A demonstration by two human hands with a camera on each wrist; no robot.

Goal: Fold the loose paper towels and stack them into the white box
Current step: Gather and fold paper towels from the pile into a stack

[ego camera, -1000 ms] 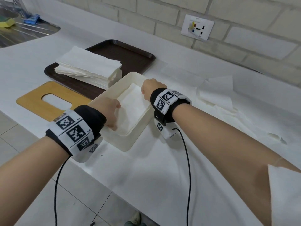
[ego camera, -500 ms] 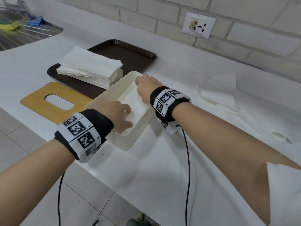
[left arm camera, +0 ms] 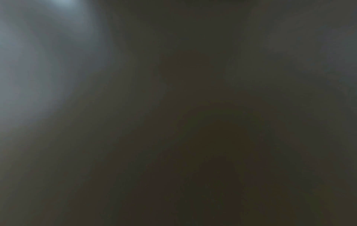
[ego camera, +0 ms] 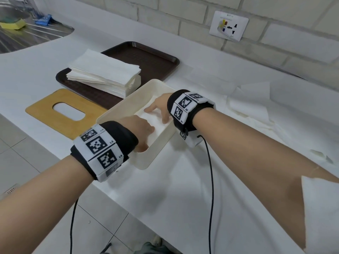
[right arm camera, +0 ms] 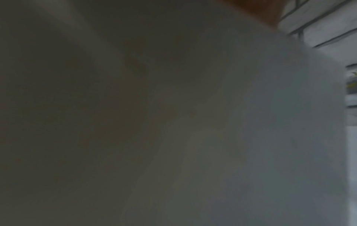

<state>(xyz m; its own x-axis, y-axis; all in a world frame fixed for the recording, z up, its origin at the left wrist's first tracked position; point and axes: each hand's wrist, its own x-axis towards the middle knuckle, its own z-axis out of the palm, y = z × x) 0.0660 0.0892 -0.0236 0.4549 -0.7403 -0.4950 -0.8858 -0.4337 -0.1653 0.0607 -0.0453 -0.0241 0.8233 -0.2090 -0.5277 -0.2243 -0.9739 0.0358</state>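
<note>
Inside white box (ego camera: 117, 114), folded towel (ego camera: 156, 120) under both hands' fingers (ego camera: 149, 109)

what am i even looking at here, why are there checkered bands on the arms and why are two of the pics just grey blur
No machine: a person works with bare hands. The black bands with square printed markers hold small wrist cameras. The clear picture comes from a head-worn camera looking down. The two dark, blurred pictures are the wrist cameras, too close to surfaces to show anything useful.

On the white counter sits an open white rectangular box with a folded white paper towel inside. The left hand and right hand are both inside the box, fingers flat on the towel, pressing rather than holding it. Nearby: a stack of folded white towels on a dark brown tray, a wooden lid with an oval slot, and loose towels.
</note>
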